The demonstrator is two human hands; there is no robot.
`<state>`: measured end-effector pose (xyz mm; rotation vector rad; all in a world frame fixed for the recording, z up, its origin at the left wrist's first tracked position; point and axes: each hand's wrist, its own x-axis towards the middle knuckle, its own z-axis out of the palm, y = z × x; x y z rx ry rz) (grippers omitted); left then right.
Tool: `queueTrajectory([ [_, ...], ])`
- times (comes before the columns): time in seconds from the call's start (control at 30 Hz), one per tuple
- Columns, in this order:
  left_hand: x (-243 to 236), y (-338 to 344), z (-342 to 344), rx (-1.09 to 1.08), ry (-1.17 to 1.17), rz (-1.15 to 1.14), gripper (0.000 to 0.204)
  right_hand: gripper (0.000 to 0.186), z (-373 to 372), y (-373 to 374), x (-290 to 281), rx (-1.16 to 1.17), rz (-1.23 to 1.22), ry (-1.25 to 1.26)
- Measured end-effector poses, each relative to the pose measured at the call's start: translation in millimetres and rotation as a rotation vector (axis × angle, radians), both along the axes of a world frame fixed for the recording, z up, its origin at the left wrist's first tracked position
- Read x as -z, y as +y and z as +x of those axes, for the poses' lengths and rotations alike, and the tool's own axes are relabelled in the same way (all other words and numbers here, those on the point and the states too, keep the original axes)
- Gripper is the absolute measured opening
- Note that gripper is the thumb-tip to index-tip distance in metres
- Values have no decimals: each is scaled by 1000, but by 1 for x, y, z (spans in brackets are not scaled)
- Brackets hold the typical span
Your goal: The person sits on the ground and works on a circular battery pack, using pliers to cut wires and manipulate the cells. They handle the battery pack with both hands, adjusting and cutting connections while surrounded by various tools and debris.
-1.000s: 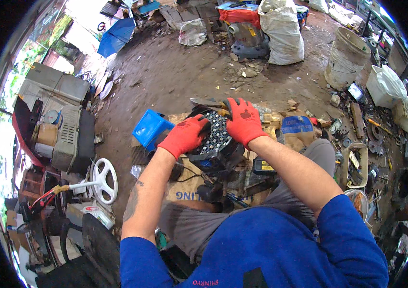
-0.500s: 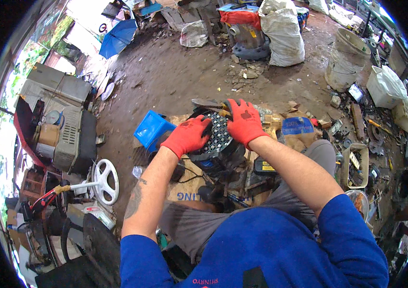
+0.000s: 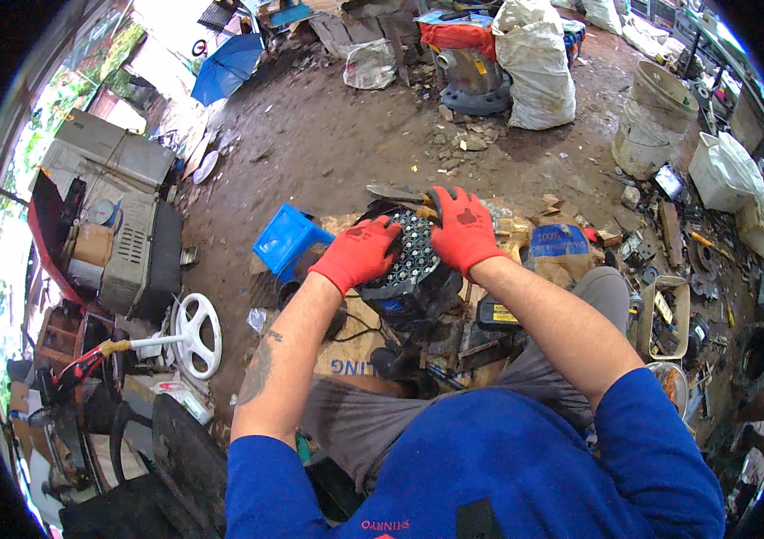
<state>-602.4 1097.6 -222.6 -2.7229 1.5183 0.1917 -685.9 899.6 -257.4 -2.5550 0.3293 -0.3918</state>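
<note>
A black pack [image 3: 416, 247] holding a grid of round cells, like a battery pack, sits in front of me, its cell face up. My left hand [image 3: 360, 254], in a red glove, grips its left side with fingers curled over the edge. Across its far right edge rests my right hand [image 3: 466, 232], also red-gloved, closed around a hand tool [image 3: 395, 193] with grey pointed metal and a yellowish part. The tool points left over the pack's far edge; its grip is hidden under my fingers, so its exact kind is unclear.
Flattened cardboard [image 3: 346, 355] lies under the work. Left of the pack is a blue plastic bin [image 3: 288, 241]; right is a black and yellow box [image 3: 496, 313]. A white wheel [image 3: 198, 336] stands left, a tray of scrap [image 3: 667, 319] right. Sacks [image 3: 535, 67] stand far off.
The whole view has shifted slightly. Both hands keep their places on the pack, and the tool stays in the right hand with little visible movement.
</note>
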Motion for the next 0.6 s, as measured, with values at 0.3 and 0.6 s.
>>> queueTrajectory([
  [0.3, 16, -7, 7, -58, -78, 11, 35, 62, 0, 0, 1, -4, -5, -13],
  [0.6, 3, 2, 2, 33, -4, -9, 52, 63, 3, -4, 6, -4, -9, -18],
])
